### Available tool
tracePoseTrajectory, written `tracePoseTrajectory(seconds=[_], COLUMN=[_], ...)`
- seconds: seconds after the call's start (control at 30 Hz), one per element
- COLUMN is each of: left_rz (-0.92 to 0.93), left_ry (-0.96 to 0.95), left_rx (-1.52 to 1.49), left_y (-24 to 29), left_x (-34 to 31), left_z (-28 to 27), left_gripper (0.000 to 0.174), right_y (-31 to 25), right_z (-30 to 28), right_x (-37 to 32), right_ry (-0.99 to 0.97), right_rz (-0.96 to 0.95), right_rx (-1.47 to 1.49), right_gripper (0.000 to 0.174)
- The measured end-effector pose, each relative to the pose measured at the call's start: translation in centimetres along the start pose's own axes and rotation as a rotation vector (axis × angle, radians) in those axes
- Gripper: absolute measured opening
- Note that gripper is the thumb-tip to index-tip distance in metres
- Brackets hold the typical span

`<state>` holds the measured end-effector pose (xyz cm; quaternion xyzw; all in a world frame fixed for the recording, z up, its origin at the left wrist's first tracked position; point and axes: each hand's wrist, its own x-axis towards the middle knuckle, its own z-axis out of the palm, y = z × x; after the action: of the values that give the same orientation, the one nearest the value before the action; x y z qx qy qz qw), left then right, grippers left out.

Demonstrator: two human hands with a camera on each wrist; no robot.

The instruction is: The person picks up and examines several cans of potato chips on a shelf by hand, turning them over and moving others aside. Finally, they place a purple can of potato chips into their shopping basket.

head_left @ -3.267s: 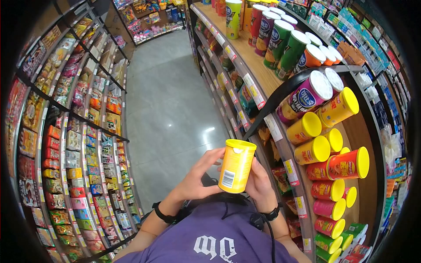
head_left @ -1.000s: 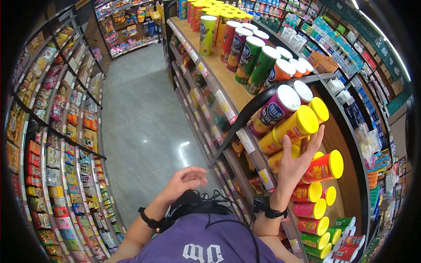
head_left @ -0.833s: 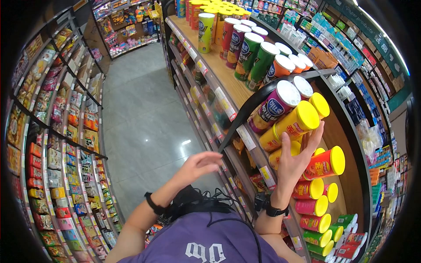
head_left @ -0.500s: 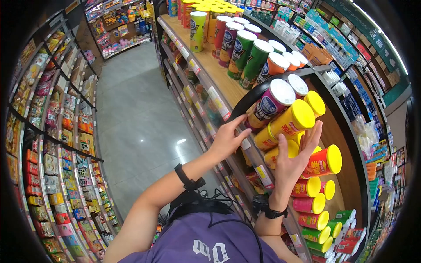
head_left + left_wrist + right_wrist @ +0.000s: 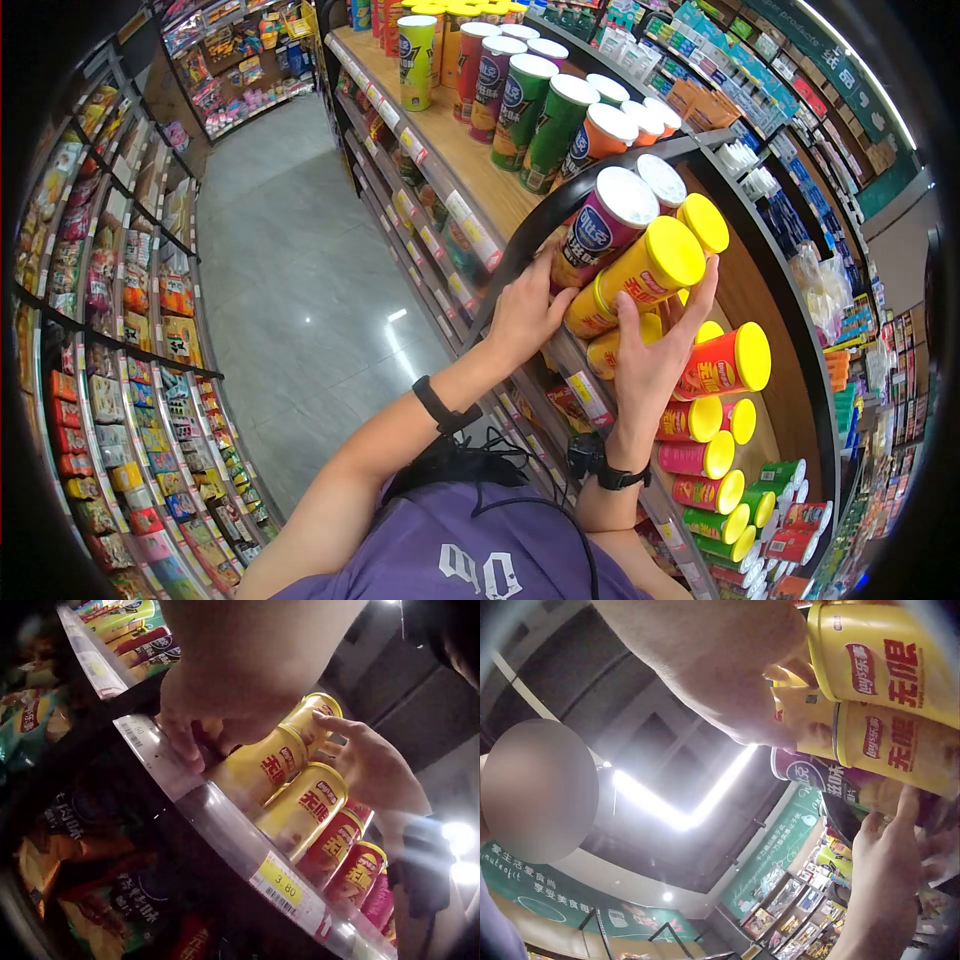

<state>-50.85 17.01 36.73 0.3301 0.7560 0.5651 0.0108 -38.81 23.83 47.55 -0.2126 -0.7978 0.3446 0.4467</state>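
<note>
My left hand (image 5: 525, 315) is at the lower part of a purple chip can (image 5: 590, 235) with a white lid, its fingers on the aisle side and its thumb in front. My right hand (image 5: 655, 360) touches a yellow-lidded yellow chip can (image 5: 648, 265) that lies tilted on the stack, thumb on the near side and long fingers extended along the far side. In the left wrist view, the left fingers (image 5: 180, 735) reach down to the shelf edge, beside yellow cans (image 5: 304, 806). The right wrist view shows two yellow cans (image 5: 889, 656) close up, their far ends cut off.
A black curved rail (image 5: 520, 245) runs beside the purple can. Red (image 5: 722, 360), pink and green cans lie lower along the rack. More upright cans (image 5: 515, 110) stand on the wooden shelf top. Snack shelves (image 5: 110, 380) line the aisle's other side.
Earlier, both hands held a yellow can before the torso. Later the right hand was at the stacked yellow cans; the left hand then moved right and up to the purple can.
</note>
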Motion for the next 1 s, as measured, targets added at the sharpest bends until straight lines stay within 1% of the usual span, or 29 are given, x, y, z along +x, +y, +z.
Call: tracePoseTrajectory(seconds=[0.07,0.23,0.3,0.33,0.4,0.47,0.5,0.6,0.67,0.73,0.8,0.9,0.97,1.0], left_rz=[0.091,0.072,0.079,0.084,0.090,0.101,0.101,0.046,0.052,0.071,0.084,0.024,-0.120,-0.126], left_ry=[0.039,0.037,0.052,0.057,0.060,0.116,0.111,0.063,0.088,0.081,0.074,0.081,0.092,0.101], left_rx=[0.032,0.018,0.016,0.003,-0.008,0.035,0.036,-0.010,-0.091,-0.064,-0.040,-0.041,-0.017,-0.013], left_y=[-0.3,0.3,0.3,0.3,0.3,-0.1,-0.1,0.1,0.6,0.2,-0.5,-1.5,-1.6,-2.1], left_x=[-0.3,-0.9,-1.0,-1.0,-1.2,-1.6,-1.9,-3.0,-4.2,-5.8,-7.5,-10.4,-12.4,-13.6], left_z=[0.0,-0.4,-0.4,-0.4,-0.4,-0.2,-0.3,-1.6,-2.7,-4.0,-5.6,-8.5,-10.6,-11.5], left_gripper=[0.068,0.067,0.067,0.067,0.068,0.068,0.068,0.067,0.063,0.060,0.057,0.052,0.050,0.050], right_y=[-0.3,-0.1,0.1,0.2,0.4,-0.1,-0.3,-0.5,0.2,0.8,1.2,0.5,0.6,0.6], right_z=[-0.3,-0.6,-0.5,-0.5,-0.5,-0.9,-1.0,-1.4,-1.5,-1.5,-1.6,-1.7,-1.7,-1.8], right_x=[0.0,-0.2,-0.3,-0.3,-0.4,-0.9,-1.3,-2.5,-3.2,-3.6,-3.8,-3.5,-3.4,-3.4], right_ry=[-0.004,-0.015,0.002,0.002,0.018,0.013,0.007,-0.024,-0.043,-0.064,-0.074,-0.099,-0.109,-0.117], right_rz=[0.011,0.042,0.015,0.015,-0.048,-0.053,-0.058,-0.009,0.004,0.016,-0.007,0.003,0.009,0.016], right_rx=[-0.022,-0.030,-0.083,-0.083,-0.032,-0.048,-0.066,-0.070,-0.094,-0.117,-0.205,-0.231,-0.201,-0.175], right_gripper=[0.094,0.095,0.099,0.099,0.099,0.098,0.096,0.097,0.094,0.092,0.088,0.089,0.089,0.088])
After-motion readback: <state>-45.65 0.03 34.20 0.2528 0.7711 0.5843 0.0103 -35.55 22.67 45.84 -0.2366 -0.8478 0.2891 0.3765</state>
